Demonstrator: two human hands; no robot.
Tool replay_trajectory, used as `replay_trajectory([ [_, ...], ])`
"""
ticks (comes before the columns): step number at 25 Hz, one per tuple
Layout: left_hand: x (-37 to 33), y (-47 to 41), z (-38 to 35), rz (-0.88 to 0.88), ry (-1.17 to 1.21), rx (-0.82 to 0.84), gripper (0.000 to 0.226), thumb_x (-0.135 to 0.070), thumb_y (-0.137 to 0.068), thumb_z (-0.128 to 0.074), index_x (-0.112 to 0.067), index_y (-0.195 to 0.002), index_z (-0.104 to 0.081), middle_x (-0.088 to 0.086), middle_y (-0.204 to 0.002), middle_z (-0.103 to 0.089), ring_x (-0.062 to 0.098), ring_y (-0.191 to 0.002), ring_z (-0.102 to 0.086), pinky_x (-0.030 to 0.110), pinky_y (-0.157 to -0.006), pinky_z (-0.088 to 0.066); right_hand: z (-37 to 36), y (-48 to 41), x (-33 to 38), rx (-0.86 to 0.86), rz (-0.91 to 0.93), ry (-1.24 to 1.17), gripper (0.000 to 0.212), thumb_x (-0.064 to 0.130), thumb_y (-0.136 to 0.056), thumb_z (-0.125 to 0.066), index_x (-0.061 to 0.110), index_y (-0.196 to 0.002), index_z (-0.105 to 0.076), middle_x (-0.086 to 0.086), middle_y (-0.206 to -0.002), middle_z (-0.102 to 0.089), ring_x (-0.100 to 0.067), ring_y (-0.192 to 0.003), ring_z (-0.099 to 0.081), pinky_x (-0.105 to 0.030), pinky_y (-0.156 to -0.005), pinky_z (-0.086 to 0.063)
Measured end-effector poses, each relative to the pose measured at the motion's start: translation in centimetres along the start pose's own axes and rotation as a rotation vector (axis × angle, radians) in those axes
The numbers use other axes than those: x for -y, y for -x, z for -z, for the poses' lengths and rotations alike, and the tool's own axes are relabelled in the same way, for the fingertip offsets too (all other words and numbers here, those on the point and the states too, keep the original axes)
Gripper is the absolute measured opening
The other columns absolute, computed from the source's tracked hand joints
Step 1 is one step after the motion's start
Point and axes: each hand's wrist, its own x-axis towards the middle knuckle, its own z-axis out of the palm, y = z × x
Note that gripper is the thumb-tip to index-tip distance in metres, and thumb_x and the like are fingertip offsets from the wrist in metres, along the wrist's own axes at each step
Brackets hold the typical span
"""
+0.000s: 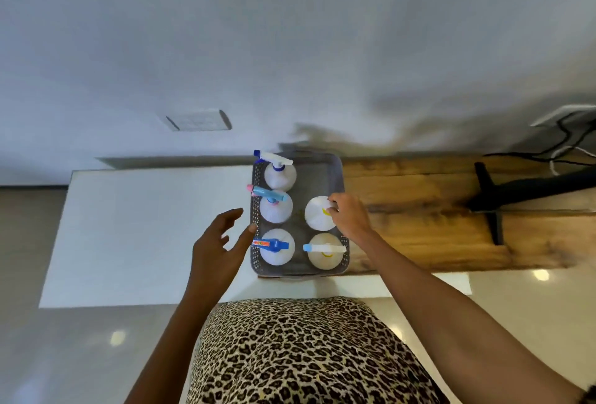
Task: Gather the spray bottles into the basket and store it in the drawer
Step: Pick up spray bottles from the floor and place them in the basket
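A grey perforated basket [335,171] stands on the table with several spray bottles upright inside. Along its left side are a white bottle with a blue-tipped white trigger [280,174], one with a light blue and pink trigger [275,208], and one with a blue trigger [276,247]. At the front right stands a cream bottle with a white trigger [325,250]. Behind it is a white bottle [317,213], and my right hand [348,215] grips its top. My left hand [222,240] hovers open just left of the basket, thumb near its rim.
The basket straddles a white tabletop [145,226] and a wooden surface [419,210]. A black monitor stand [493,197] and cables [561,148] lie at the right. A white wall plate [198,119] is behind. Glossy floor surrounds the table.
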Motion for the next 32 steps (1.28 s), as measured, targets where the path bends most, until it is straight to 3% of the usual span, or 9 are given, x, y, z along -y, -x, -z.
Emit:
replay_trajectory([
  [3, 0.1, 0.4, -0.7, 0.006, -0.004, -0.008, 0.038, -0.026, -0.085, -0.060, -0.016, -0.121, -0.054, 0.004, -0.126, -0.058, 0.007, -0.108, -0.049, 0.024, -0.089, -0.040, -0.4, -0.9, -0.5, 0.070, 0.008, 0.011, 0.022, 0.008, -0.087, -0.056, 0.002, -0.107, -0.065, -0.019, -0.108, -0.067, -0.030, -0.099, -0.061, -0.026, -0.070, -0.039],
  [7, 0.2, 0.6, -1.2, 0.021, -0.007, -0.041, 0.036, -0.023, -0.086, -0.058, -0.015, -0.121, -0.054, 0.005, -0.126, -0.059, 0.007, -0.108, -0.049, 0.024, -0.088, -0.041, -0.9, -1.8, -0.6, 0.131, 0.060, 0.062, 0.027, 0.009, -0.088, -0.055, 0.004, -0.113, -0.063, -0.021, -0.112, -0.066, -0.034, -0.103, -0.060, -0.034, -0.080, -0.047],
  [12, 0.1, 0.9, -1.3, 0.035, -0.009, -0.072, 0.035, -0.021, -0.087, -0.057, -0.013, -0.121, -0.054, 0.007, -0.127, -0.059, 0.008, -0.109, -0.049, 0.023, -0.088, -0.040, -1.6, -2.0, -0.2, 0.137, 0.088, 0.167, 0.027, 0.013, -0.091, -0.051, 0.007, -0.115, -0.061, -0.020, -0.110, -0.066, -0.035, -0.101, -0.061, -0.035, -0.078, -0.048],
  [17, 0.2, 1.5, -1.1, 0.052, 0.006, -0.115, 0.034, -0.022, -0.087, -0.056, -0.014, -0.120, -0.055, 0.008, -0.127, -0.059, 0.007, -0.109, -0.048, 0.023, -0.089, -0.040, -1.7, -2.4, -0.2, 0.253, 0.084, 0.226, 0.031, 0.022, -0.095, -0.047, 0.003, -0.117, -0.056, -0.022, -0.113, -0.063, -0.036, -0.103, -0.059, -0.037, -0.081, -0.047],
  [22, 0.8, 3.1, -0.4, 0.085, 0.036, -0.176, 0.034, -0.023, -0.088, -0.055, -0.015, -0.121, -0.055, 0.008, -0.128, -0.058, 0.010, -0.110, -0.050, 0.023, -0.090, -0.039, -1.2, -1.6, 0.3, 0.199, 0.084, 0.161, 0.042, 0.026, -0.093, -0.050, 0.003, -0.128, -0.045, -0.019, -0.130, -0.054, -0.034, -0.119, -0.050, -0.040, -0.092, -0.044],
  [25, 1.4, 4.4, 1.1, 0.105, 0.079, -0.244, 0.033, -0.025, -0.088, -0.055, -0.017, -0.120, -0.056, 0.006, -0.128, -0.058, 0.013, -0.114, -0.051, 0.023, -0.089, -0.038, -0.8, -0.4, 2.9, 0.103, 0.155, 0.038, 0.046, 0.026, -0.095, -0.047, 0.005, -0.135, -0.039, -0.019, -0.140, -0.045, -0.033, -0.127, -0.044, -0.040, -0.101, -0.040],
  [32, 5.8, 10.1, 8.1, 0.116, 0.199, -0.418, 0.031, -0.028, -0.088, -0.056, -0.022, -0.118, -0.057, -0.004, -0.123, -0.059, 0.011, -0.115, -0.052, 0.023, -0.090, -0.040, -4.0, 5.9, 15.6, 0.018, 0.474, -0.217, 0.033, 0.011, -0.092, -0.051, 0.002, -0.124, -0.050, -0.017, -0.129, -0.055, -0.031, -0.121, -0.051, -0.028, -0.101, -0.035],
])
